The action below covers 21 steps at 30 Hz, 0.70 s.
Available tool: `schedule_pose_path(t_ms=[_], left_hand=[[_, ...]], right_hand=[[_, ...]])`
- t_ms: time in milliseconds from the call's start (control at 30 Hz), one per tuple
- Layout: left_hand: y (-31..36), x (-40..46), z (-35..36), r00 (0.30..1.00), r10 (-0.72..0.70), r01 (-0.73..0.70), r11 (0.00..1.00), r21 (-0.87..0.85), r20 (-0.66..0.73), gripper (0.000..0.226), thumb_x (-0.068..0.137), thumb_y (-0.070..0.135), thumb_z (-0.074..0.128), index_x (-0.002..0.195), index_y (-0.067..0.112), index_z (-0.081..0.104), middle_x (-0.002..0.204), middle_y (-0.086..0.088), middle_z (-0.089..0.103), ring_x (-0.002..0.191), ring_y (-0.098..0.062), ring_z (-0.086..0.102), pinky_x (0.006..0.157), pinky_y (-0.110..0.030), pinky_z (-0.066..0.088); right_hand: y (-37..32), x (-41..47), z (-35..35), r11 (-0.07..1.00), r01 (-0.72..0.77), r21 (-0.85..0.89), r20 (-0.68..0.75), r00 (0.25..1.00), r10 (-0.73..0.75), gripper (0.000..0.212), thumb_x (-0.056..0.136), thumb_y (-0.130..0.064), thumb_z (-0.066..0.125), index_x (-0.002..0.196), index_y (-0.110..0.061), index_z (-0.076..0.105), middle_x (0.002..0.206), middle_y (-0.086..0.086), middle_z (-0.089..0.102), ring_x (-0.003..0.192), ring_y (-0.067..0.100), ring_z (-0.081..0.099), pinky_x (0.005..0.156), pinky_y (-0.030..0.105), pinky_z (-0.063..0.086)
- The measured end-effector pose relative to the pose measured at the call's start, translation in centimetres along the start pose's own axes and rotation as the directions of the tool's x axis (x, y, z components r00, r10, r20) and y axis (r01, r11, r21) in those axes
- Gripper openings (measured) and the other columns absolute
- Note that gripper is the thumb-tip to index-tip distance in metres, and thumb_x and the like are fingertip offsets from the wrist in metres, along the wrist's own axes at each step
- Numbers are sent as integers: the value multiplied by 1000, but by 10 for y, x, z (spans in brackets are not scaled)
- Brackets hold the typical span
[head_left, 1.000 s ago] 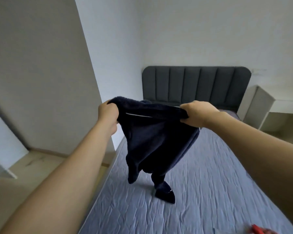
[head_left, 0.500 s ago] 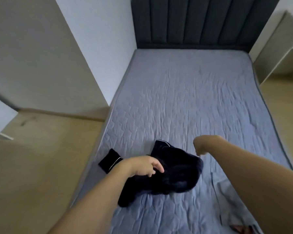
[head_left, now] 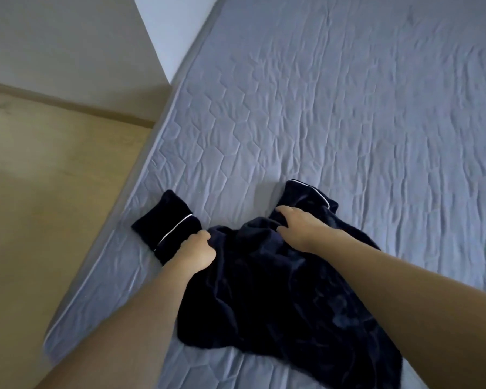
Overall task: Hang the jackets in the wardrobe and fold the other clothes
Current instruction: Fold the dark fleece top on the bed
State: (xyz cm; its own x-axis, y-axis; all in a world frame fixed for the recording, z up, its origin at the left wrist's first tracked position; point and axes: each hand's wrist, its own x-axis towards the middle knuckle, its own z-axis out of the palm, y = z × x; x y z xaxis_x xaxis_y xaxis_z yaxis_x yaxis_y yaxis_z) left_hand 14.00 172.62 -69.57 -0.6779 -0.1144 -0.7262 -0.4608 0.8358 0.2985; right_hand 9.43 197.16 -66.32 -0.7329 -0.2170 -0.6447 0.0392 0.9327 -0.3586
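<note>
A dark navy fleece garment [head_left: 278, 293] with thin white piping lies crumpled on the blue-grey quilted mattress [head_left: 334, 113], near its left edge. One cuffed end [head_left: 166, 220] sticks out to the left, another [head_left: 309, 196] points away from me. My left hand [head_left: 197, 252] grips a bunch of the fabric beside the left cuffed end. My right hand [head_left: 300, 228] rests on the garment near the far cuffed end, its fingers bent down into the cloth.
The mattress edge [head_left: 101, 265] runs diagonally at the left, with wooden floor [head_left: 48, 192] beyond it. A beige wall panel [head_left: 54, 43] and a white wall corner [head_left: 174, 29] stand at the upper left.
The garment was held up in the air with both hands, then dropped onto the mattress. My view has tilted down and both hands have come onto the fabric.
</note>
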Motion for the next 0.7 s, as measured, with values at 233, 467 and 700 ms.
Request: schedule_pose_path(t_ms=[233, 467, 700], left_hand=[[-37, 50, 61, 987, 159, -157, 983, -96, 17, 14, 79, 25, 59, 84, 14, 56, 90, 0, 60, 90, -20, 57, 83, -39, 51], [-94, -37, 70, 639, 769, -668, 536, 517, 30, 41, 56, -8, 57, 81, 21, 43, 80, 4, 48, 76, -20, 50, 68, -28, 37], [-57, -43, 64, 870, 146, -308, 907, 288, 471, 48, 84, 48, 34, 126, 29, 44, 106, 0, 63, 110, -23, 53, 111, -37, 24]], right_hand=[[5, 72, 71, 941, -28, -337, 184, 978, 95, 76, 81, -34, 60, 147, -21, 25, 135, 9, 51, 132, 32, 37, 114, 47, 15], [4, 13, 76, 763, 258, -593, 93, 963, -253, 25, 78, -29, 57, 103, -26, 52, 106, -1, 65, 104, 25, 58, 85, 33, 34], [-4, -16, 55, 904, -147, -401, 606, 697, 383, 100, 79, -67, 53, 151, -39, -11, 133, 19, 55, 114, 34, 57, 102, 42, 42]])
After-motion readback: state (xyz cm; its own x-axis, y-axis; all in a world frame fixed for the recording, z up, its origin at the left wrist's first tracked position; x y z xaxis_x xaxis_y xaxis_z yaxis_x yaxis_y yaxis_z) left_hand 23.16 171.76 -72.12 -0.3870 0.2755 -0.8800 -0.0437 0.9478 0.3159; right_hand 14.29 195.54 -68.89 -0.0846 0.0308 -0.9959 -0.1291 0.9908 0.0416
